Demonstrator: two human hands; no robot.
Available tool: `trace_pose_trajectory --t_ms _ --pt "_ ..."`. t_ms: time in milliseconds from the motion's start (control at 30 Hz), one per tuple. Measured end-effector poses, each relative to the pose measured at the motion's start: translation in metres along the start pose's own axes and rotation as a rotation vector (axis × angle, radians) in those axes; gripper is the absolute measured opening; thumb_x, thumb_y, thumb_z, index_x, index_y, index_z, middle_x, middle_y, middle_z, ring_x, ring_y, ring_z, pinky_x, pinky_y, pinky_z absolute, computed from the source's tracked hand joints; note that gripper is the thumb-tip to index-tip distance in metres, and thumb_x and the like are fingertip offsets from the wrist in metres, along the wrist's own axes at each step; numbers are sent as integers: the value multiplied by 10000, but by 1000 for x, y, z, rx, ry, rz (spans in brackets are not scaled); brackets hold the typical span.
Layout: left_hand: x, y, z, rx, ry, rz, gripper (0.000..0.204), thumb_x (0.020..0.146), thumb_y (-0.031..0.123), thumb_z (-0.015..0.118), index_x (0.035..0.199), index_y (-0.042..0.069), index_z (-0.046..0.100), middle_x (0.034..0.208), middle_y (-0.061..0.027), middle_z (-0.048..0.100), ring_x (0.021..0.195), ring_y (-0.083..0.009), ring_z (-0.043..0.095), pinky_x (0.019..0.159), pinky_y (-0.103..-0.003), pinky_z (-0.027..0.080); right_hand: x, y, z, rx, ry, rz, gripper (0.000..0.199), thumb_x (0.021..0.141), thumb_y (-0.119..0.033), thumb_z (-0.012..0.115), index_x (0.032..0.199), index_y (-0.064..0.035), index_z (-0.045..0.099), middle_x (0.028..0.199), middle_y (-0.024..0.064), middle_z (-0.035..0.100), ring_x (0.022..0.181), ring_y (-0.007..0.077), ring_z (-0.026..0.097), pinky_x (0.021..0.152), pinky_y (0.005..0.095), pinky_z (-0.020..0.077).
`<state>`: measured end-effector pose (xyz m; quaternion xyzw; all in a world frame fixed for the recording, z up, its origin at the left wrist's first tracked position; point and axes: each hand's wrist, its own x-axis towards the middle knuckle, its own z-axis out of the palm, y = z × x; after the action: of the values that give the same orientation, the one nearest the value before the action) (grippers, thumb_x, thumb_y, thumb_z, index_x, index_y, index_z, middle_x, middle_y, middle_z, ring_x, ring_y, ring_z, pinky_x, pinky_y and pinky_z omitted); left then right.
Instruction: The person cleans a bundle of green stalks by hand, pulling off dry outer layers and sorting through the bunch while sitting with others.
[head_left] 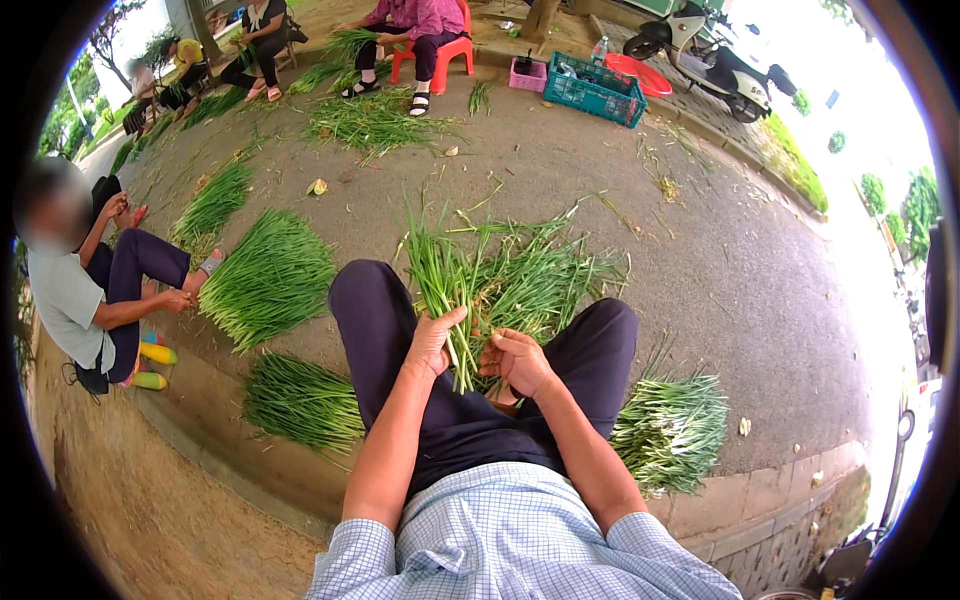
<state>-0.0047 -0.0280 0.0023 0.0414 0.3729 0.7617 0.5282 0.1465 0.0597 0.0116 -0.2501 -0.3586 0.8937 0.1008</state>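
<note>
I sit with my knees apart in dark trousers. My left hand (pixel 433 340) grips a bunch of long green chive-like stalks (pixel 440 275) that stands upright between my knees, leaves fanning up and away. My right hand (pixel 517 362) is closed around the lower ends of the same bunch, close beside the left hand. A loose heap of the same greens (pixel 545 280) lies on the ground just beyond my hands.
Sorted piles of greens lie at my left (pixel 300 400), further left (pixel 270 280) and at my right (pixel 672 430). A seated person (pixel 85 290) is at the left. More people sit at the back by a red stool (pixel 445 55). A green crate (pixel 595 90) and a scooter (pixel 705 55) stand far right.
</note>
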Motion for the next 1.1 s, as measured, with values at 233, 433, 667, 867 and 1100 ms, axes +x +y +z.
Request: trace_pose_trajectory --t_ms 233,433,667,867,1100 --pt "-3 3 2 6 29 44 302 796 28 639 1083 52 550 940 -85 617 754 -201 616 550 -323 542 4 -5 -28 333 118 -217 140 924 -179 487 843 -70 521 790 50 560 694 183 580 633 356 517" --pt "-1 3 1 9 11 12 338 793 21 636 1112 71 537 975 -79 605 754 -203 603 553 -319 536 -1 -24 -67 493 327 -378 143 891 -126 504 770 -51 516 684 60 550 615 173 547 582 309 481" --pt "-1 -4 1 148 -36 26 336 771 21 665 1083 60 549 942 -55 596 746 -167 592 556 -300 533 8 -1 -44 -1082 661 -472 146 759 -85 617 878 -10 653 799 144 599 674 204 599 611 288 473" --pt "-3 -5 4 237 -115 1 333 743 -25 646 1050 53 545 893 -39 600 729 -144 599 579 -274 522 5 -33 42 -1220 295 -758 189 776 -138 641 929 -27 656 842 112 585 675 248 606 605 320 485" --pt "0 -9 -4 307 -218 17 304 733 -72 601 1010 47 558 845 -29 600 697 -139 596 590 -265 501 22 -20 32 -1481 310 -751 198 771 -167 624 933 -59 662 839 115 590 740 300 606 665 388 489"
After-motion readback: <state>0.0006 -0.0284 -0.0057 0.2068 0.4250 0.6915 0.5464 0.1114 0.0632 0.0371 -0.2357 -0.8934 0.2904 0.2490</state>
